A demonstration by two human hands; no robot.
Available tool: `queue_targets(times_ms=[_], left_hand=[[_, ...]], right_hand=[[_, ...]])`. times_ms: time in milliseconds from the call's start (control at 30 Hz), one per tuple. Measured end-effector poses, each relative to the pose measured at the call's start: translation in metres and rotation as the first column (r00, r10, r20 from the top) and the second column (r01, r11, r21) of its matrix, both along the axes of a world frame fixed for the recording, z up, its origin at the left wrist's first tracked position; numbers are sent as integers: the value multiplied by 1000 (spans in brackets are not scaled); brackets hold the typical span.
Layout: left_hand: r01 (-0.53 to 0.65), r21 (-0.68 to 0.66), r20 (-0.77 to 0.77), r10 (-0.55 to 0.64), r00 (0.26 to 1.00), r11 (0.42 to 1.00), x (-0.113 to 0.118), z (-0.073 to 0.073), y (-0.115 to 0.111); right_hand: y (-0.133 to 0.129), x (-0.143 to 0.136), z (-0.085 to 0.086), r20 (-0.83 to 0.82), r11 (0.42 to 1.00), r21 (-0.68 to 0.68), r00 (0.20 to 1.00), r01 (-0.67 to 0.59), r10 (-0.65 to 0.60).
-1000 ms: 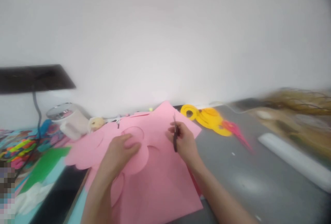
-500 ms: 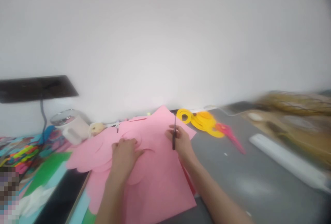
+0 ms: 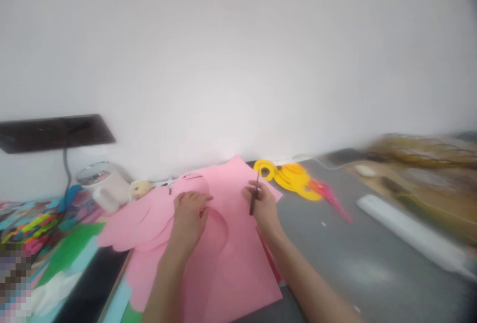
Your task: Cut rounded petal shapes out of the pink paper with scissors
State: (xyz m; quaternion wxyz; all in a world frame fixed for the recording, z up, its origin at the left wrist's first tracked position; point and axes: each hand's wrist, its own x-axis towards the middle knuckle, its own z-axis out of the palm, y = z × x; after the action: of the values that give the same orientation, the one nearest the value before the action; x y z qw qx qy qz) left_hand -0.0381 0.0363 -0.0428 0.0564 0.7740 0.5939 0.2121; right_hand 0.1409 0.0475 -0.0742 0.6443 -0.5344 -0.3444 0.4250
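A large pink paper sheet [image 3: 238, 263] lies in front of me, with rounded pink paper cut-outs on and beside it. My left hand [image 3: 191, 213] is over the sheet, its fingers bent and closed on a curved pink paper cut-out [image 3: 218, 228]; the exact grip is partly hidden. My right hand [image 3: 263, 201] is above the sheet's right side, closed around a slim dark pen-like tool [image 3: 254, 199] whose thin end points up and away. Blur keeps its kind from showing. More scalloped pink cut-outs [image 3: 126, 221] spread out to the left.
Yellow paper rings [image 3: 290, 176] and pink scissors [image 3: 333, 201] lie right of the sheet on the grey table [image 3: 346, 263]. Farther right is a long white bar [image 3: 410, 231]. To the left stand a white cup-shaped item [image 3: 110, 189] and a dark panel [image 3: 55, 131] with a cable.
My left hand has shifted right, and the curved cut-out under it has turned or moved along. My right hand has moved slightly right with the pen-like tool, which now leans more.
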Motion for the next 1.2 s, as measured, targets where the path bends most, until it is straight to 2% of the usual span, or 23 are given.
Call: queue_targets(times_ms=[67,133,200,267,367,467,500,567,633,700,767,800,833,867,900,933,1000,1033,1100,1133,1167,1200], left_hand=[[31,69,22,-33,999,997,0,1,1],[34,193,78,-50,996,981,-1,0,1],[-17,341,169,-43,985,940,-1,0,1],[-92,432,262,-28,965,897,-1,0,0],[-228,429,428,26,903,874,1,3,-5],[-420,289,614,170,771,860,5,8,-10],[-454,244,647,205,735,857,6,9,-11],[-467,187,664,239,709,864,7,12,-10],[-462,142,655,266,707,875,8,15,-9],[-477,86,647,315,694,875,6,17,-8],[-494,28,634,366,681,869,3,19,-7],[-495,4,623,385,681,869,1,19,-6],[-489,-17,612,396,685,872,-1,20,-6],[-478,-34,602,400,691,877,-3,19,-6],[-469,-43,597,399,696,882,-4,18,-5],[-460,-51,598,396,697,886,-4,17,-5],[-470,26,592,366,718,882,-2,15,-5],[-480,97,585,340,736,872,0,14,-6],[-473,369,514,248,821,800,6,14,-9],[-472,432,522,213,826,768,8,15,-11],[-491,441,564,194,803,751,11,17,-14],[-483,340,611,201,766,807,13,18,-16]], right_hand=[[0,1,0,22,997,25,997,74,-75],[-1,3,2,38,987,45,987,156,-157],[-1,4,3,50,972,62,972,226,-229],[-1,5,3,62,960,79,959,270,-275],[-1,5,2,81,956,95,955,278,-285],[1,4,-1,99,966,108,964,235,-245],[1,3,-2,106,971,115,969,210,-222],[0,1,-1,118,981,141,981,135,-152],[-3,-1,2,139,981,192,989,16,-44],[-8,-3,9,181,957,259,980,-132,86],[-16,-4,15,252,898,315,940,-306,231],[-20,-5,18,302,850,333,901,-407,313],[-23,-6,19,385,777,335,830,-533,403],[-27,-8,20,452,723,326,772,-609,446],[-29,-10,19,507,694,322,737,-644,448],[-30,-12,18,541,693,329,729,-642,419],[-30,-16,14,544,747,359,776,-559,318],[-29,-17,12,526,781,376,809,-499,264],[-26,-17,10,480,836,401,863,-374,157],[-24,-17,10,463,854,411,880,-320,107],[-23,-16,10,449,864,425,892,-269,56],[-22,-15,11,439,869,442,899,-224,9]])
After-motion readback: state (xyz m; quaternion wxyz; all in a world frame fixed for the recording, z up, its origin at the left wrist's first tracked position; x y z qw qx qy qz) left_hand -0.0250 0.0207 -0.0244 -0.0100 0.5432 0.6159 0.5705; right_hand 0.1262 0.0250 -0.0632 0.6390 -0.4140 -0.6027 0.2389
